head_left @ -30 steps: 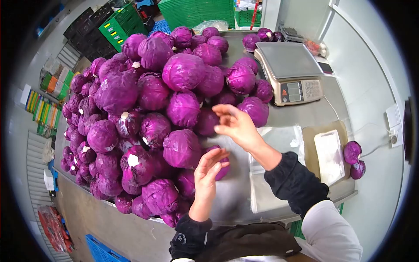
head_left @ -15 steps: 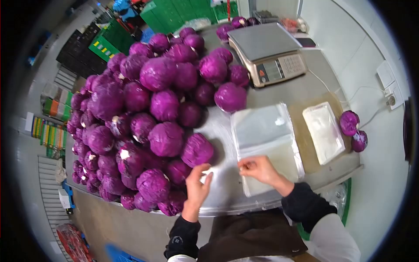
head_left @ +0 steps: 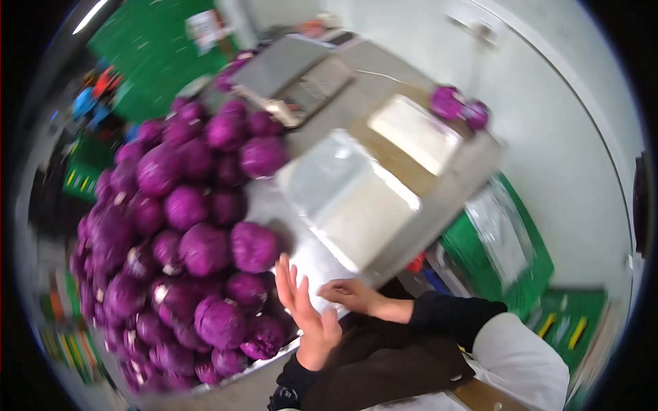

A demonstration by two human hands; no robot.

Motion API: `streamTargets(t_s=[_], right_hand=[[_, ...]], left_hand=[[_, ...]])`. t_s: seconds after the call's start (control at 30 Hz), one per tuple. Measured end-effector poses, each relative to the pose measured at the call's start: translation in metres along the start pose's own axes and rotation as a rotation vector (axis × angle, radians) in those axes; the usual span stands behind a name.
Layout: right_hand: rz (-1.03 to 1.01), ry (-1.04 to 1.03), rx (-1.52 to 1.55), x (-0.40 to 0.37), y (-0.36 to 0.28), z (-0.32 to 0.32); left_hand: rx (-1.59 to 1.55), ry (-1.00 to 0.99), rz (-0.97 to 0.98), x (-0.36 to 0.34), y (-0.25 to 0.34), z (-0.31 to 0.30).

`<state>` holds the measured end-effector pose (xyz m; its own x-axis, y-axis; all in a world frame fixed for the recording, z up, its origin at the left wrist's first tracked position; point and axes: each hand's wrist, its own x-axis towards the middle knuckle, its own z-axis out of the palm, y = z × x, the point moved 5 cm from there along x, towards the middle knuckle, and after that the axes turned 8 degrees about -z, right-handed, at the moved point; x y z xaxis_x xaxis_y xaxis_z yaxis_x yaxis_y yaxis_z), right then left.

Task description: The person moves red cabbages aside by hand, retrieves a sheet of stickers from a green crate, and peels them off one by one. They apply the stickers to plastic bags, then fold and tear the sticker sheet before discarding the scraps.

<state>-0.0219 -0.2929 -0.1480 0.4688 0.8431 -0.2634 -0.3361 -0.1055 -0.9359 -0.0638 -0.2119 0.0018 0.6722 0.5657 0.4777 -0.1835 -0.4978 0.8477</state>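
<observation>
My left hand (head_left: 306,315) is raised at the table's front edge, palm turned inward, its stretched fingers apart and holding nothing. Just to its right, my right hand (head_left: 353,296) has its fingers curled together, with nothing visible in them. A big pile of red cabbages (head_left: 205,250) covers the left side of the metal table (head_left: 312,257); one cabbage (head_left: 253,246) lies just above my left fingertips. Beyond my right hand, a stack of clear plastic bags (head_left: 367,219) lies flat, apart from both hands.
Behind the bags lies a smaller white stack (head_left: 416,133), with two small red cabbages (head_left: 447,103) near the wall. A digital scale (head_left: 301,85) stands at the back, its cord running toward the wall. A green crate (head_left: 528,240) holding clear plastic sits right of the table.
The view has turned, so the table appears rotated and shifted left. My right hand has come off the bag stack toward my left hand, whose fingers have straightened.
</observation>
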Motion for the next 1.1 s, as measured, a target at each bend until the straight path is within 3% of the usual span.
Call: streamTargets(t_s=[0.03,0.07,0.13,0.17,0.2,0.27,0.3,0.33,0.4,0.43,0.47,0.53,0.57,0.6,0.7,0.77,0.83,0.9,0.93,1.0,1.03,1.1], right_hand=[[-0.031,0.034,0.289,-0.015,-0.008,0.01],[-0.084,0.05,0.571,-0.027,-0.019,0.017],[-0.34,0.152,0.704,-0.043,-0.008,0.007],[-0.371,0.252,0.997,-0.056,-0.019,-0.009],[-0.397,0.344,1.296,-0.074,-0.038,-0.025],[-0.664,0.617,0.601,-0.111,-0.078,-0.06],[-0.723,0.714,0.262,-0.128,-0.088,-0.068],[-0.684,0.841,-0.114,-0.145,-0.1,-0.06],[-0.75,0.784,-0.719,-0.145,-0.09,-0.043],[-0.709,0.725,-0.689,-0.139,-0.049,-0.045],[-0.86,0.865,-0.735,-0.16,-0.075,-0.056],[-0.548,0.988,-1.052,-0.183,-0.057,-0.091],[-0.421,1.098,-0.954,-0.196,-0.024,-0.11],[-0.311,1.15,-0.66,-0.214,0.001,-0.125],[-0.109,1.414,-0.108,-0.286,0.092,-0.182],[-0.118,1.602,0.206,-0.344,0.12,-0.212],[-0.271,1.846,0.259,-0.399,0.15,-0.253],[-0.269,1.994,0.218,-0.439,0.191,-0.3],[-0.264,1.984,0.23,-0.445,0.194,-0.32],[0.028,1.986,0.222,-0.453,0.205,-0.356],[0.028,1.973,0.238,-0.451,0.193,-0.37],[0.307,1.644,0.252,-0.443,0.179,-0.384]], left_hand=[[0.068,-0.222,-0.027,-0.026,-0.004,0.011],[0.274,-0.484,0.245,-0.075,-0.039,0.023],[0.286,-0.788,0.113,-0.098,-0.043,0.056],[0.259,-0.756,0.072,-0.1,-0.042,0.059],[0.426,-0.808,0.02,-0.099,-0.034,0.062],[0.269,-0.693,-0.084,-0.111,-0.05,0.068],[0.017,-0.674,-0.281,-0.113,-0.051,0.075],[-0.476,-0.547,-0.747,-0.12,-0.054,0.093],[-1.012,-0.66,-1.066,-0.13,-0.01,0.119],[-1.106,-0.637,-0.945,-0.126,0.023,0.135],[-0.809,-0.558,-1.1,-0.135,0.02,0.133],[-0.855,-0.9,-0.971,-0.136,0.022,0.144],[-0.783,-0.883,-0.882,-0.139,0.032,0.141],[-0.769,-0.948,-0.766,-0.14,0.037,0.143],[-0.675,-1.071,-0.678,-0.159,0.011,0.149],[-0.564,-1.079,-0.832,-0.17,-0.006,0.159],[-0.454,-1.083,-0.858,-0.182,-0.026,0.172],[-0.416,-1.069,-0.877,-0.195,-0.032,0.19],[-0.386,-1.048,-0.893,-0.202,-0.036,0.2],[-0.319,-1.038,-0.919,-0.22,-0.042,0.225],[-0.316,-1.029,-0.873,-0.226,-0.041,0.243],[-0.285,-1.032,-0.785,-0.241,-0.048,0.281]])
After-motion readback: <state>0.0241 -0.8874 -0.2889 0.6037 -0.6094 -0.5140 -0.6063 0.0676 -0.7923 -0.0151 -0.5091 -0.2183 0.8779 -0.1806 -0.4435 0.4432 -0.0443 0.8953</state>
